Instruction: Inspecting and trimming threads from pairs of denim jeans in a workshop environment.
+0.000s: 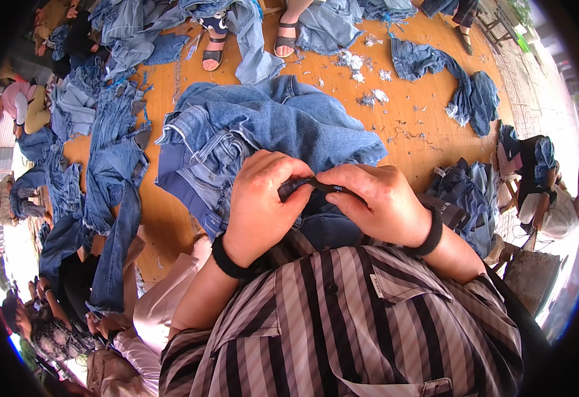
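A bunched pair of blue jeans (283, 119) with a dark blue lining panel (180, 192) lies on the wooden table in front of me. At its near edge my left hand (266, 202) and my right hand (375, 202) pinch a narrow dark strip (322, 186), held nearly level between my thumbs and forefingers; I cannot tell exactly what it is. The fingertips are close together, and my other fingers are curled and partly hidden.
Heaps of denim (114, 185) line the left; more lie far back and at right (461, 198). Threads and pale scraps (352, 63) litter the tabletop (415, 106). Sandaled feet (286, 36) stand on the table. Several other people (51, 317) are around its sides.
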Demonstrator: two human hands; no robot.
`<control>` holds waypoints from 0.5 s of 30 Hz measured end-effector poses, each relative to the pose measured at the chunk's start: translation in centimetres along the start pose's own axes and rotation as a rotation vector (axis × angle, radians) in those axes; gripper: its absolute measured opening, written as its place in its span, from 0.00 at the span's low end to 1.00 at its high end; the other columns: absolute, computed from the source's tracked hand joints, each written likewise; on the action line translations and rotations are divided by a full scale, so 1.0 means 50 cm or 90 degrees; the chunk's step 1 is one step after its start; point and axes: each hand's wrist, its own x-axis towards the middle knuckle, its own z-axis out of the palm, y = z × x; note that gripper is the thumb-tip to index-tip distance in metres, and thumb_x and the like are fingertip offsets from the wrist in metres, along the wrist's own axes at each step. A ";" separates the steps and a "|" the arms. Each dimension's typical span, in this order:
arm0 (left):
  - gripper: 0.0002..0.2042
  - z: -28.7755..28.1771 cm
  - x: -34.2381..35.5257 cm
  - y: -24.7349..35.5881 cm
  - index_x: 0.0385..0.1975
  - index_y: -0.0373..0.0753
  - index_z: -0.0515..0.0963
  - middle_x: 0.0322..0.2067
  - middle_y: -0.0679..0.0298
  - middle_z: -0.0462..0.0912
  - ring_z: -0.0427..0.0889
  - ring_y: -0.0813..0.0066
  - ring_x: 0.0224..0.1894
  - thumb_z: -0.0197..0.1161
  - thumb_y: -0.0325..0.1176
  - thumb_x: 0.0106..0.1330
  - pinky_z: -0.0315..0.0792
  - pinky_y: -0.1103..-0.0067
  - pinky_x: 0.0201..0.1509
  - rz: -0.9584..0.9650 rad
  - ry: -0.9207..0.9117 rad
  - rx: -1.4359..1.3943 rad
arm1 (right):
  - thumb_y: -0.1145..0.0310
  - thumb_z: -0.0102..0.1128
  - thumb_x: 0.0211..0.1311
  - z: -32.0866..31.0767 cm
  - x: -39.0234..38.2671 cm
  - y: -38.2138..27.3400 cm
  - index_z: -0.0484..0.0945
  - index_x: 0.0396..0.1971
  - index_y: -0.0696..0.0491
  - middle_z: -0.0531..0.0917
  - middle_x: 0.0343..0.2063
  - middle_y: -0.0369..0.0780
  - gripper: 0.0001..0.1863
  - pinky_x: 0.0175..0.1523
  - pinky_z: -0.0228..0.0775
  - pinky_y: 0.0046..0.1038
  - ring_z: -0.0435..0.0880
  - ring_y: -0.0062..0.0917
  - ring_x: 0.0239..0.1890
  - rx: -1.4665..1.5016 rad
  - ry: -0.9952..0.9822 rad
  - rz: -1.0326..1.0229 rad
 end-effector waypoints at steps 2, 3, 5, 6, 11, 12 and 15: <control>0.08 0.000 0.000 0.000 0.31 0.37 0.82 0.31 0.62 0.84 0.82 0.61 0.37 0.70 0.21 0.52 0.73 0.71 0.43 0.000 -0.001 0.001 | 0.76 0.67 0.59 0.000 -0.001 0.000 0.80 0.46 0.53 0.87 0.36 0.43 0.14 0.37 0.80 0.37 0.88 0.40 0.36 0.004 0.000 0.000; 0.08 0.001 0.000 0.000 0.31 0.37 0.82 0.31 0.62 0.84 0.82 0.61 0.37 0.70 0.21 0.52 0.73 0.71 0.43 0.000 0.000 0.000 | 0.76 0.67 0.59 0.000 -0.001 0.000 0.80 0.46 0.53 0.87 0.36 0.43 0.14 0.37 0.80 0.37 0.88 0.40 0.36 0.004 0.000 0.000; 0.08 0.002 -0.001 0.000 0.31 0.37 0.81 0.31 0.61 0.84 0.82 0.61 0.37 0.71 0.21 0.52 0.73 0.71 0.43 0.000 0.001 -0.001 | 0.76 0.67 0.59 0.001 -0.001 0.002 0.80 0.46 0.53 0.87 0.35 0.43 0.14 0.37 0.80 0.37 0.87 0.40 0.36 0.002 0.001 0.002; 0.08 0.003 -0.001 0.000 0.30 0.38 0.81 0.30 0.62 0.84 0.81 0.60 0.37 0.71 0.22 0.52 0.73 0.69 0.44 -0.001 0.006 -0.006 | 0.76 0.67 0.59 0.001 -0.001 0.002 0.80 0.46 0.53 0.87 0.35 0.43 0.14 0.37 0.80 0.37 0.87 0.40 0.36 0.002 0.001 0.002; 0.08 0.004 -0.001 0.003 0.30 0.40 0.81 0.30 0.62 0.84 0.81 0.59 0.37 0.72 0.25 0.52 0.73 0.67 0.45 -0.003 0.008 -0.006 | 0.76 0.67 0.60 0.007 -0.004 0.005 0.81 0.45 0.54 0.87 0.35 0.43 0.13 0.38 0.80 0.35 0.88 0.40 0.36 0.015 0.027 -0.003; 0.08 0.002 -0.001 0.003 0.30 0.38 0.81 0.30 0.62 0.84 0.81 0.60 0.37 0.72 0.23 0.52 0.73 0.69 0.44 -0.002 -0.001 0.003 | 0.76 0.67 0.60 0.007 -0.004 0.004 0.81 0.45 0.54 0.87 0.35 0.43 0.13 0.38 0.80 0.35 0.88 0.40 0.36 0.015 0.027 -0.004; 0.08 0.003 -0.003 0.001 0.31 0.37 0.82 0.31 0.61 0.84 0.81 0.61 0.37 0.72 0.22 0.52 0.73 0.71 0.43 -0.002 -0.010 0.013 | 0.76 0.67 0.62 0.001 0.000 -0.003 0.81 0.46 0.55 0.87 0.35 0.43 0.12 0.38 0.79 0.30 0.88 0.35 0.34 0.098 0.034 0.054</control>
